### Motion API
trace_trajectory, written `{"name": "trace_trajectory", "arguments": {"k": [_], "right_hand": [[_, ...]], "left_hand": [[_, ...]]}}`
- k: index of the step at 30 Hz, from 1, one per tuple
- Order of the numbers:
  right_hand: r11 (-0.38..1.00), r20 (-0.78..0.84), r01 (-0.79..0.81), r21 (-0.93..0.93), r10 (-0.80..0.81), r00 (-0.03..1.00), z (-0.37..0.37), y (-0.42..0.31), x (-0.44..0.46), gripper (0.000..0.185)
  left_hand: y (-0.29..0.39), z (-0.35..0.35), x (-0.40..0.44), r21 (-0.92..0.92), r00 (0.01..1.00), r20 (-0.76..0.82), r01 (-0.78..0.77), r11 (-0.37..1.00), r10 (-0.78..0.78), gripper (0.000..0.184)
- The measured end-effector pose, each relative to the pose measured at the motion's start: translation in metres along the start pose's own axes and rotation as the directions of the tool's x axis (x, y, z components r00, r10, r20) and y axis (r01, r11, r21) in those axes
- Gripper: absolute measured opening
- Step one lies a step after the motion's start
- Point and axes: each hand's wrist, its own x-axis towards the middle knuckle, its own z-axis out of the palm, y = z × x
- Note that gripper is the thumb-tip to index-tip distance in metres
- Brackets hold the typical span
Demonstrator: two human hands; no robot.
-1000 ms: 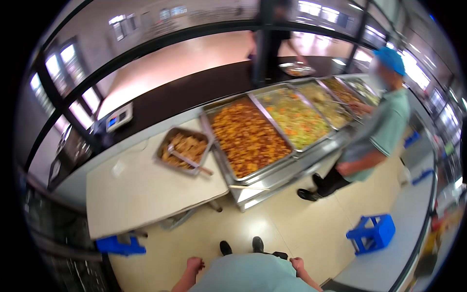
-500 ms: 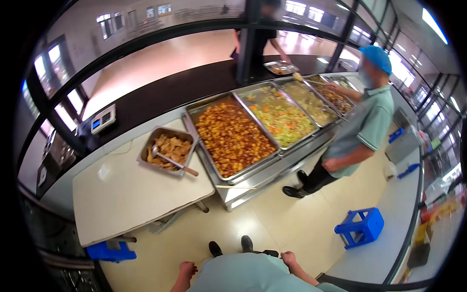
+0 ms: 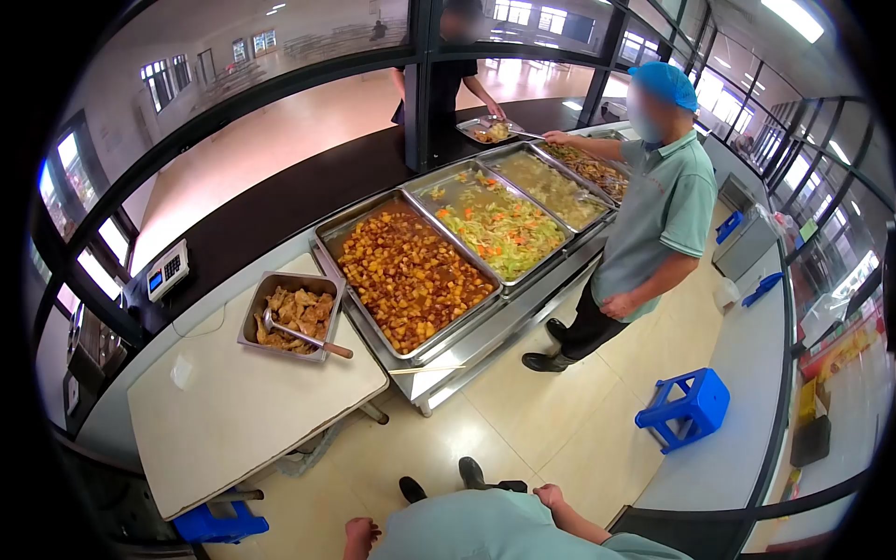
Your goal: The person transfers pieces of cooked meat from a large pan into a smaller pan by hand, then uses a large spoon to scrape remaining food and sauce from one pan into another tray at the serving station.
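My left hand (image 3: pixel 362 530) hangs at my left side with its fingers curled and nothing visible in it. On my other side, my right hand (image 3: pixel 549 494) is lowered beside my green shirt (image 3: pixel 467 527), its fingers loosely closed and holding nothing I can see. Neither hand touches the food. Ahead, a deep metal pan (image 3: pixel 247 327) of brown pieces, with a wooden-handled ladle (image 3: pixel 308 342) resting in it, stands on the pale table (image 3: pixel 224 420). Beside it is a large tray of diced food in brown sauce (image 3: pixel 411 280), then a tray of vegetables (image 3: pixel 499 229).
A co-worker in a blue cap (image 3: pixel 653 215) stands at the right of the trays. Across the dark counter (image 3: pixel 308 201), a person's hand touches a metal plate (image 3: pixel 474 136). Blue stools stand at the right (image 3: pixel 691 406) and under the table (image 3: pixel 219 525). A scale (image 3: pixel 168 271) sits at left.
The view has shifted, moving the counter and trays leftward in it. The co-worker's utensil has moved over to the plate across the counter, which now holds more food. My hands stay low at my sides.
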Motion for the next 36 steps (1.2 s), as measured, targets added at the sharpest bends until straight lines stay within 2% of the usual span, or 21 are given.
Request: {"name": "trace_trajectory", "arguments": {"k": [3,5,6,7,8,9,10,13,16,19,20,23,26,30,36], "right_hand": [[1.0,-0.006,0.002,-0.021,-0.002,1.0,0.006,0.012,0.007,0.043],[1.0,-0.014,0.008,-0.014,-0.008,1.0,0.008,0.015,0.008,0.043],[1.0,-0.016,0.017,-0.008,-0.017,1.0,0.006,0.012,0.005,0.043],[1.0,-0.017,0.026,-0.002,-0.026,1.0,0.006,0.011,0.005,0.043],[1.0,-0.024,0.028,-0.002,-0.028,0.999,0.006,0.01,0.005,0.043],[1.0,-0.031,0.031,-0.001,-0.031,0.999,0.007,0.01,0.006,0.044],[0.999,-0.036,0.033,-0.001,-0.033,0.999,0.008,0.01,0.006,0.044],[1.0,-0.029,0.022,0.012,-0.021,0.999,0.009,0.009,0.006,0.044],[1.0,-0.028,0.026,0.011,-0.025,0.999,0.01,0.008,0.007,0.044],[1.0,-0.019,0.016,0.007,-0.016,1.0,0.013,0.012,0.01,0.043],[1.0,-0.017,0.013,0.004,-0.013,1.0,0.015,0.014,0.011,0.043],[1.0,-0.01,0.01,0.001,-0.01,1.0,0.015,0.012,0.009,0.042],[1.0,-0.003,0.02,-0.008,-0.02,1.0,0.014,0.013,0.008,0.042],[0.999,0.006,0.026,-0.032,-0.026,1.0,0.013,0.013,0.01,0.043],[1.0,0.002,-0.001,-0.008,0.001,1.0,0.007,0.006,-0.002,0.042]], "left_hand": [[0.032,0.006,-0.025,-0.032,0.996,-0.008,0.084,0.996,-0.084,0.017],[0.034,0.006,-0.024,-0.014,0.997,-0.006,0.079,0.997,-0.079,0.017],[0.026,0.005,-0.02,0.013,0.999,0.0,0.047,0.999,-0.047,0.017],[0.018,0.003,-0.015,0.173,0.999,0.024,-0.038,0.984,0.034,0.017],[0.01,0.001,-0.01,0.325,0.992,0.049,-0.125,0.937,0.115,0.017],[0.0,-0.006,-0.001,0.574,0.966,0.127,-0.256,0.778,0.224,0.017],[-0.005,-0.01,0.002,0.76,0.925,0.231,-0.365,0.538,0.301,0.019],[-0.017,-0.012,0.014,0.733,0.932,0.256,-0.36,0.577,0.257,0.021],[-0.049,-0.014,0.049,0.824,0.922,0.279,-0.373,0.426,0.268,0.024],[-0.058,-0.02,0.048,0.721,0.891,0.28,-0.441,0.535,0.357,0.028],[-0.058,-0.021,0.048,0.686,0.907,0.256,-0.414,0.598,0.334,0.028],[-0.05,-0.015,0.046,0.547,0.965,0.162,-0.262,0.795,0.206,0.028],[-0.041,-0.006,0.044,0.301,0.997,0.076,-0.05,0.952,0.029,0.028],[-0.032,0.001,0.043,0.098,0.993,0.04,0.106,0.99,-0.11,0.028],[-0.03,0.004,0.044,0.024,0.986,0.029,0.163,0.986,-0.164,0.028]]}}
